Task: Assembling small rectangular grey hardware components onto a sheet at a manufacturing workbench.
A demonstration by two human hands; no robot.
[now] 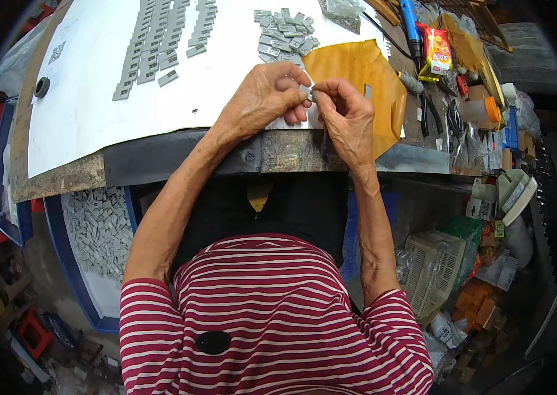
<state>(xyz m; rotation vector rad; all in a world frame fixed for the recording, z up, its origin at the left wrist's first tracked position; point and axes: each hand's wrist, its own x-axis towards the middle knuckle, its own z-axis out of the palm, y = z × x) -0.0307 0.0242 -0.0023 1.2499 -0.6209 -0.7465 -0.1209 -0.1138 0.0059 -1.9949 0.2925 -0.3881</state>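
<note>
My left hand and my right hand meet above the table's front edge, and both pinch one small grey plastic part between their fingertips. Just beyond them lies a loose heap of the same grey parts on a white sheet. Further left on that sheet, several grey parts are laid out in neat rows. An orange-yellow sheet lies under my right hand, with one grey part resting on it.
A blue tub full of grey parts stands on the floor at my left. Pliers, a blue-handled tool, a snack packet and clutter crowd the table's right end. Boxes and a beige basket sit lower right.
</note>
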